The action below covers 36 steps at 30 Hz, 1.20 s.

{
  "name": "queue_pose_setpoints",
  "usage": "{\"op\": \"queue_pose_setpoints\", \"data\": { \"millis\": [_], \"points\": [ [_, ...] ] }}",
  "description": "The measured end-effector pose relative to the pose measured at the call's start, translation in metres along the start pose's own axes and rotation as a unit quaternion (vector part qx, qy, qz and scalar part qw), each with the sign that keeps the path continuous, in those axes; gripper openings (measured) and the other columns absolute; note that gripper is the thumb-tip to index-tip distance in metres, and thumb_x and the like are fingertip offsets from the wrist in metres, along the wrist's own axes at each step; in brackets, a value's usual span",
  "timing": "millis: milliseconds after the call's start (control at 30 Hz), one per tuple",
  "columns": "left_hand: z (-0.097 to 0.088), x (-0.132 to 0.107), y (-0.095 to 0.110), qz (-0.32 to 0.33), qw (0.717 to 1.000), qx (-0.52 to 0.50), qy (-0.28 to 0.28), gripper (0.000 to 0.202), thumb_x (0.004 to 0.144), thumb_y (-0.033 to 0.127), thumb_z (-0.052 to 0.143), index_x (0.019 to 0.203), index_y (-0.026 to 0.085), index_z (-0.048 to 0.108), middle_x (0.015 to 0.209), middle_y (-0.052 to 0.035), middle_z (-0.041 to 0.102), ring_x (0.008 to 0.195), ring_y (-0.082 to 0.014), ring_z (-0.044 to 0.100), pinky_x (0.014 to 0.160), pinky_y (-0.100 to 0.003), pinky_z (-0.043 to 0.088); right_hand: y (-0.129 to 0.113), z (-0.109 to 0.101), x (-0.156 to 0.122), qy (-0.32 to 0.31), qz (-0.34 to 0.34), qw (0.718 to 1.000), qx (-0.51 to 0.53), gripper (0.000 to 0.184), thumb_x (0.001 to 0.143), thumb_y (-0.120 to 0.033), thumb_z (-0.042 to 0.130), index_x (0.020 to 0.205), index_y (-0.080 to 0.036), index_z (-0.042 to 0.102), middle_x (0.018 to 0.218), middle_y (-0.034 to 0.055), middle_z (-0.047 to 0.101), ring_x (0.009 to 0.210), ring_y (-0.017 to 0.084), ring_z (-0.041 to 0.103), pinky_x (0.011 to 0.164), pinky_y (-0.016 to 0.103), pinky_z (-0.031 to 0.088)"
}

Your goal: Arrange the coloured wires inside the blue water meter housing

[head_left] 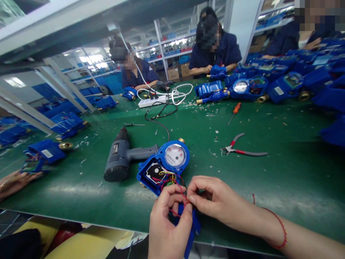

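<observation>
Worktop (pixel 291 172): near edge just before the meter (pixel 164 165), gap between it and pliers (pixel 232 148), heat gun (pixel 118 158) beside its left | left fingers (pixel 185 216), right fingers (pixel 198 199): tips nearly closed, pinching red wire (pixel 184 194) | meter on worktop: dial (pixel 175 155) up, long axis near-left to far-right.

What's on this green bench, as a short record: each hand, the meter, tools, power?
Left hand: pinching thin red wires
Right hand: pinching the same wires, beside the left
Meter: blue, round dial showing, wiring compartment open
Tools: gray gun-shaped tool left of meter; red-handled pliers and orange-handled screwdriver right
Power: white power strip farther back
</observation>
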<state>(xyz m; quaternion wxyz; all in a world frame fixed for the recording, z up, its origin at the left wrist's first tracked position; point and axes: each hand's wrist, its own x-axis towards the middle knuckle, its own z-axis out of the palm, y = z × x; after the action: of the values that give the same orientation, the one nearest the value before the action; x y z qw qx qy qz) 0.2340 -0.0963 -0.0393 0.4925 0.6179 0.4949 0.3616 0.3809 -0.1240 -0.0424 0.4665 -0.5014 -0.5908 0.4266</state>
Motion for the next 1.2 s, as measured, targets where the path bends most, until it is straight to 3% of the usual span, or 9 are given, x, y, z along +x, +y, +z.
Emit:
{"op": "queue_pose_setpoints", "data": {
  "millis": [100, 167, 367, 733, 833, 967, 1067, 1200],
  "points": [
    [0.001, -0.001, 0.004, -0.026, 0.999, -0.032, -0.004, 0.026, 0.070, 0.028, 0.064, 0.094, 0.020, 0.057, 0.067, 0.0054, 0.061, 0.060, -0.0098, 0.048, 0.061, -0.021, 0.038, -0.001, -0.003, 0.000, -0.023, 0.050, 0.997, 0.051, 0.010, 0.086, -0.018, 0.054, 0.079, -0.014, 0.060, 0.074, -0.0026, 0.054, 0.065, 0.008, 0.044, 0.056, 0.019, 0.035],
    [0.000, -0.001, 0.004, -0.028, 0.999, -0.033, -0.007, 0.027, 0.071, 0.028, 0.064, 0.095, 0.020, 0.057, 0.067, 0.0054, 0.061, 0.060, -0.0095, 0.047, 0.061, -0.020, 0.038, -0.001, -0.003, 0.000, -0.030, 0.048, 0.997, 0.050, 0.008, 0.086, -0.018, 0.055, 0.080, -0.015, 0.060, 0.075, -0.0025, 0.055, 0.066, 0.009, 0.046, 0.057, 0.019, 0.036],
    [0.000, -0.001, 0.001, -0.013, 0.999, -0.032, -0.020, 0.028, 0.072, 0.030, 0.064, 0.097, 0.021, 0.057, 0.069, 0.0046, 0.062, 0.062, -0.0099, 0.049, 0.063, -0.021, 0.039, 0.003, -0.002, -0.001, -0.010, -0.025, 0.999, -0.022, 0.011, 0.077, -0.006, 0.054, 0.074, -0.016, 0.055, 0.075, -0.0033, 0.053, 0.067, 0.008, 0.047, 0.060, 0.019, 0.037],
    [0.000, 0.000, -0.006, 0.006, 0.999, -0.005, -0.038, 0.027, 0.075, 0.028, 0.061, 0.100, 0.020, 0.057, 0.069, 0.0040, 0.063, 0.062, -0.0108, 0.046, 0.063, -0.022, 0.037, 0.010, 0.008, -0.001, 0.050, -0.120, 0.986, -0.101, 0.014, 0.074, -0.003, 0.046, 0.076, -0.018, 0.048, 0.071, -0.0028, 0.048, 0.061, 0.008, 0.042, 0.054, 0.020, 0.031],
    [0.000, 0.001, -0.005, 0.014, 0.999, 0.005, -0.039, 0.028, 0.076, 0.028, 0.059, 0.102, 0.020, 0.058, 0.068, 0.0042, 0.062, 0.062, -0.0108, 0.045, 0.064, -0.022, 0.038, 0.009, 0.008, -0.002, 0.057, -0.171, 0.965, -0.190, 0.015, 0.077, -0.003, 0.042, 0.076, -0.017, 0.047, 0.073, -0.0003, 0.047, 0.065, 0.011, 0.043, 0.057, 0.022, 0.033],
    [-0.001, 0.000, -0.001, 0.003, 0.999, -0.012, -0.048, 0.031, 0.073, 0.024, 0.062, 0.104, 0.019, 0.059, 0.065, 0.0052, 0.060, 0.060, -0.0099, 0.043, 0.062, -0.022, 0.036, 0.001, -0.003, -0.003, 0.060, -0.221, 0.913, -0.338, 0.019, 0.088, -0.002, 0.037, 0.078, -0.015, 0.047, 0.075, 0.0030, 0.046, 0.071, 0.015, 0.042, 0.061, 0.026, 0.034],
    [-0.001, 0.000, 0.001, -0.009, 0.998, -0.022, -0.056, 0.037, 0.072, 0.024, 0.064, 0.108, 0.019, 0.060, 0.065, 0.0050, 0.060, 0.060, -0.0095, 0.044, 0.061, -0.022, 0.036, -0.006, -0.016, -0.001, 0.114, -0.212, 0.899, -0.366, 0.017, 0.088, -0.003, 0.036, 0.081, -0.015, 0.045, 0.079, 0.0039, 0.047, 0.073, 0.015, 0.044, 0.064, 0.026, 0.036],
    [0.000, -0.001, 0.003, -0.022, 0.997, -0.038, -0.057, 0.042, 0.074, 0.026, 0.064, 0.116, 0.018, 0.059, 0.068, 0.0049, 0.060, 0.061, -0.0091, 0.046, 0.062, -0.021, 0.036, -0.003, -0.032, 0.001, 0.186, -0.155, 0.872, -0.425, 0.017, 0.091, -0.009, 0.033, 0.079, -0.017, 0.042, 0.072, 0.0013, 0.045, 0.062, 0.014, 0.042, 0.056, 0.028, 0.032]
  ]
}}
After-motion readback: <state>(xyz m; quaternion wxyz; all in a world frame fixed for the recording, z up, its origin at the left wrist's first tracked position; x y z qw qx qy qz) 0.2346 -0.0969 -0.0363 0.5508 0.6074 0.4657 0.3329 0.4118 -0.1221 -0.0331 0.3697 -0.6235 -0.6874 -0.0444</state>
